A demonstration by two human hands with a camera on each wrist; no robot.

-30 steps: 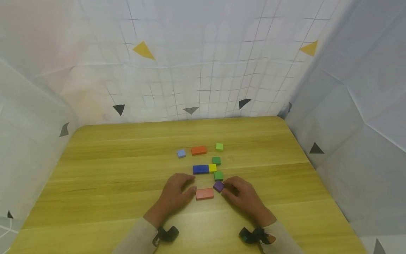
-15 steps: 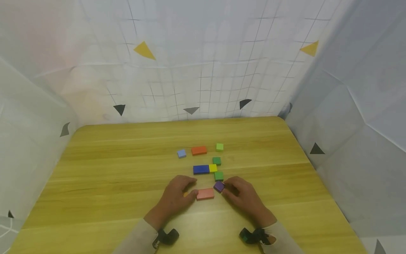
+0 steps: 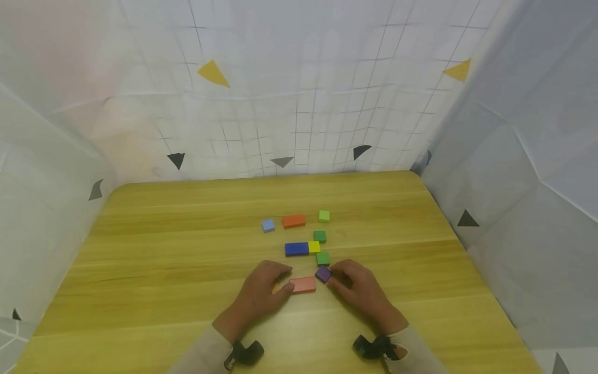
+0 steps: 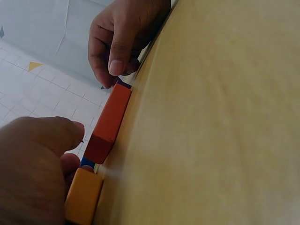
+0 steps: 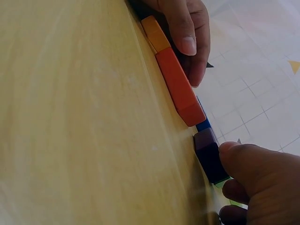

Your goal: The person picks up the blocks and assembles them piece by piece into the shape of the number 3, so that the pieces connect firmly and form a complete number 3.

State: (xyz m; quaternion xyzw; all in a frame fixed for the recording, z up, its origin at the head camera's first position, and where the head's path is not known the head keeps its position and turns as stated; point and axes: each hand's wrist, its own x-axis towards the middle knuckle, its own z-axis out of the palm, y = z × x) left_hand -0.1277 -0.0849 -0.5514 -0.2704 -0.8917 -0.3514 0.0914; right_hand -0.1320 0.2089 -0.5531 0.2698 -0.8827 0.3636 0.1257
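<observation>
In the head view, my right hand (image 3: pixel 362 291) pinches the purple block (image 3: pixel 323 274) at its right corner with thumb and index finger. My left hand (image 3: pixel 259 291) hovers at the left end of the pink block (image 3: pixel 302 285), its thumb over that end and its index finger stretched forward. An orange block (image 4: pixel 84 196) lies beside the left fingers, mostly hidden from the head view. The same pink block looks red (image 5: pixel 180 86) in the right wrist view, between the orange and purple ones. A green block (image 3: pixel 323 259) sits just beyond the purple block.
Farther back lie a dark blue block (image 3: pixel 296 249) against a yellow one (image 3: pixel 314 246), and another green block (image 3: pixel 320 237). Behind them are a light blue block (image 3: pixel 268 225), an orange-red block (image 3: pixel 293 221) and a lime block (image 3: pixel 324 216). White sheeting surrounds the wooden table (image 3: pixel 163 249).
My left hand has shifted slightly right, its thumb now over the pink block's end. The orange block has come into sight between its thumb and fingers. My right hand stays at the purple block.
</observation>
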